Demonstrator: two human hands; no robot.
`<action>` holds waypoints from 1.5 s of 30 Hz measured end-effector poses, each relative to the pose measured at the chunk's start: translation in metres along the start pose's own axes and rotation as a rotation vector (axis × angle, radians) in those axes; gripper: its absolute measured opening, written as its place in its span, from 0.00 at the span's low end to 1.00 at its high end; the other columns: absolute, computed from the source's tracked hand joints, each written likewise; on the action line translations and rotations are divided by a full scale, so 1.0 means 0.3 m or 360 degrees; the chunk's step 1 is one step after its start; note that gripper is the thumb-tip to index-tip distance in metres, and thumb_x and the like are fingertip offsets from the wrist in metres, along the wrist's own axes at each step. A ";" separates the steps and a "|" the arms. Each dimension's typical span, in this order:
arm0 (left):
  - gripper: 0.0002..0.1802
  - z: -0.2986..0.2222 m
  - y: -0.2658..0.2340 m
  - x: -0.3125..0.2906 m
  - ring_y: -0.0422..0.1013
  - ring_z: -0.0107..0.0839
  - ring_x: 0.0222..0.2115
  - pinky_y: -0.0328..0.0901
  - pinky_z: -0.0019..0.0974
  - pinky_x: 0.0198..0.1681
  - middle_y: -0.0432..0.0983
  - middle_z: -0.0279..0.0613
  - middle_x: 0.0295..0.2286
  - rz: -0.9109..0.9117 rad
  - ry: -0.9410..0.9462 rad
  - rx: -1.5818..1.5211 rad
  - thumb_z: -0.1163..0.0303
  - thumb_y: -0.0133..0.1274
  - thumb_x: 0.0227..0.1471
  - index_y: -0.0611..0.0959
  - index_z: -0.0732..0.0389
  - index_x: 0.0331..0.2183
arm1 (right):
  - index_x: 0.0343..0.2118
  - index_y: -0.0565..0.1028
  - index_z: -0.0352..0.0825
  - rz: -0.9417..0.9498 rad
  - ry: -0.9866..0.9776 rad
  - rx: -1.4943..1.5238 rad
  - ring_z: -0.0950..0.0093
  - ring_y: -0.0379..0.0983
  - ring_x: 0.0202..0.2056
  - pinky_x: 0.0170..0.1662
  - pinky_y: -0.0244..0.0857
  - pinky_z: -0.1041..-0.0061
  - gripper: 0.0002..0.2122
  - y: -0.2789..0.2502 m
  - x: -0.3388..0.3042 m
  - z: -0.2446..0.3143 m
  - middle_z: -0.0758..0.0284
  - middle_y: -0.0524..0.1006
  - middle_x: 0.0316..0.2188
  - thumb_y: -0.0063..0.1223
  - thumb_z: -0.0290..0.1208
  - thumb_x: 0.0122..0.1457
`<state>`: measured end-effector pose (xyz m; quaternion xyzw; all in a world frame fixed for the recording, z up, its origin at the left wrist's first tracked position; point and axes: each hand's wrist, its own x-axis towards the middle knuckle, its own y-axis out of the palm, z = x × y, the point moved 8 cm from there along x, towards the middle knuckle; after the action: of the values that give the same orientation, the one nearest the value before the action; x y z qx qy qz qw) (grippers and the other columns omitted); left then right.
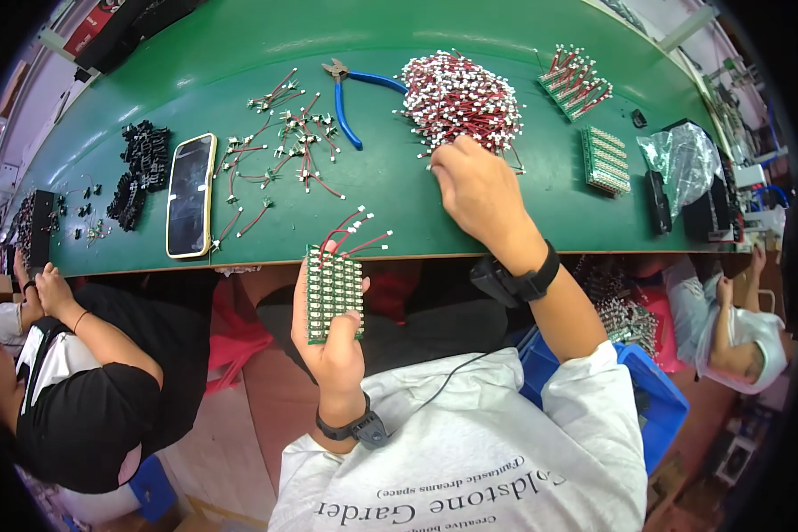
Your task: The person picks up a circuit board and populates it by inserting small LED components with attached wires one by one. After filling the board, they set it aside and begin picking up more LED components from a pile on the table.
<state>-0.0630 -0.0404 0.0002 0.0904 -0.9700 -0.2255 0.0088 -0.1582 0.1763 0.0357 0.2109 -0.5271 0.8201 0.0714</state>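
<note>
A green circuit board panel (332, 293) with rows of small white parts is gripped in my left hand (338, 356), in front of the table edge, with the thumb lying over its near right corner. Several short red wires (350, 235) with white plugs stick out from the panel's far end. My right hand (480, 191) is at the near edge of a big heap of red wires with white plugs (463, 97). Its thumb and forefinger are pinched together there; whatever is between the fingertips is hidden.
Blue-handled cutters (345, 115) lie left of the heap, near loose wired pieces (301, 133). Further left are a phone (191, 195) and black parts (141, 168). Wired panels (576, 84), stacked panels (605, 161) and a plastic bag (683, 164) sit right. Co-workers (88, 381) sit either side.
</note>
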 end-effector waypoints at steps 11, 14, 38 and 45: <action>0.40 -0.002 0.009 0.004 0.73 0.38 0.46 0.71 0.43 0.51 0.68 0.55 0.54 0.0037 0.0011 -0.0009 0.88 0.37 0.39 0.61 0.77 0.59 | 0.32 0.74 0.32 0.0044 -0.0295 0.0237 0.61 0.68 0.35 0.39 0.65 0.64 0.09 0.018 0.003 0.041 0.63 0.70 0.29 0.59 0.18 0.48; 0.40 0.002 0.003 0.013 0.73 0.41 0.47 0.72 0.46 0.50 0.68 0.55 0.53 0.0011 -0.0052 -0.0087 0.87 0.37 0.38 0.61 0.77 0.59 | 0.32 0.73 0.30 0.0026 -0.0404 0.0328 0.64 0.71 0.34 0.38 0.67 0.68 0.07 -0.023 0.013 0.087 0.62 0.71 0.29 0.58 0.17 0.50; 0.40 0.029 0.021 -0.020 0.67 0.19 0.36 0.64 0.21 0.36 0.69 0.37 0.42 0.0024 -0.0084 0.0124 0.86 0.42 0.39 0.63 0.70 0.60 | 0.33 0.75 0.30 0.0263 -0.0333 0.0957 0.61 0.71 0.24 0.27 0.66 0.66 0.06 0.023 -0.104 0.327 0.60 0.70 0.26 0.58 0.20 0.51; 0.40 0.051 0.013 -0.020 0.65 0.23 0.43 0.63 0.25 0.46 0.63 0.39 0.49 0.0087 -0.0041 0.0234 0.87 0.42 0.38 0.64 0.72 0.59 | 0.33 0.74 0.30 0.0214 -0.0414 0.0804 0.62 0.71 0.25 0.28 0.68 0.66 0.08 0.007 -0.116 0.344 0.60 0.71 0.27 0.58 0.20 0.49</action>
<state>-0.0586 -0.0292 -0.0119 0.0615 -0.9861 -0.1544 -0.0043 -0.0996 0.0868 0.0559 0.2900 -0.3238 0.8943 -0.1061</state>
